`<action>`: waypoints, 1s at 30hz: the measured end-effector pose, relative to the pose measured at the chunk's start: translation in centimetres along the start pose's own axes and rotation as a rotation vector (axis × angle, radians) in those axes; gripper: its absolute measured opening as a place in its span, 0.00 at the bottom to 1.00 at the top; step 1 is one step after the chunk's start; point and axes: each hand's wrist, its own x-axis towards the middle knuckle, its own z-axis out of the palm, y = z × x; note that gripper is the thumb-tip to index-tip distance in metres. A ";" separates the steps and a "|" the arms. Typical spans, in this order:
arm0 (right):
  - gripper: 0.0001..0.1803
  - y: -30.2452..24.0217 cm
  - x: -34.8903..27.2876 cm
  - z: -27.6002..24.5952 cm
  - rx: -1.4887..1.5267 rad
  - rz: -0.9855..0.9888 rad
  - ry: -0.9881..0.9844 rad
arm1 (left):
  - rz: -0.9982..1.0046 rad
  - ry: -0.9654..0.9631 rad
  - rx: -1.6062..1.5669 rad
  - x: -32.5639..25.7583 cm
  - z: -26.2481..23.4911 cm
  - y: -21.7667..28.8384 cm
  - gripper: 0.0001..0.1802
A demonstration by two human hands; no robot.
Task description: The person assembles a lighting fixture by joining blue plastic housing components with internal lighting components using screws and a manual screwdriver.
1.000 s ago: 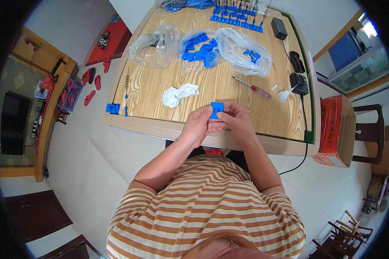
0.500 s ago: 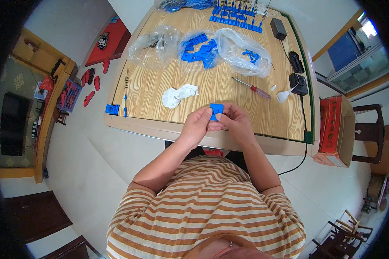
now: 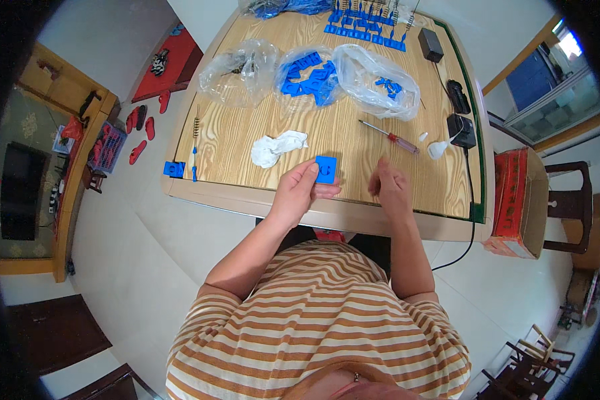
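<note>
Between the thumb and fingers of my left hand is a flat, square blue plastic piece with a round recess in its face. It is held up over the table's near edge. To its right, my right hand is apart from it, fingers loosely bent and spaced, with nothing visible in them. Beyond that hand lies a screwdriver with a clear red handle. A crumpled white tissue rests just past my left hand.
Clear plastic bags hold blue parts and small blue pieces. Blue pieces with springs stand in rows at the back. A spring-and-rod piece lies at left beside a blue block. Black adapters and cables line the right.
My right hand has let go of the blue square piece and moved right. My left hand keeps the piece, shifted slightly left, its recessed face now uncovered.
</note>
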 end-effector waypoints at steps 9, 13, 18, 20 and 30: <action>0.24 -2.7 -1.3 -0.9 -0.376 -0.461 -0.492 | -0.045 -0.044 -0.159 0.2 0.0 0.6 0.22; 0.33 -2.9 -0.6 0.7 -0.342 -0.374 -0.346 | -0.041 -0.064 -0.201 0.6 0.3 0.3 0.23; 0.32 -1.9 0.5 2.7 -0.420 -0.482 -0.286 | -0.054 -0.084 -0.231 1.4 -0.4 -0.2 0.24; 0.30 -1.4 0.9 3.0 -0.478 -0.516 -0.244 | -0.066 -0.079 -0.231 1.6 -1.0 -0.6 0.24; 0.28 -0.6 1.7 3.9 -0.540 -0.655 -0.189 | -0.127 -0.067 -0.246 2.2 -1.7 -0.4 0.24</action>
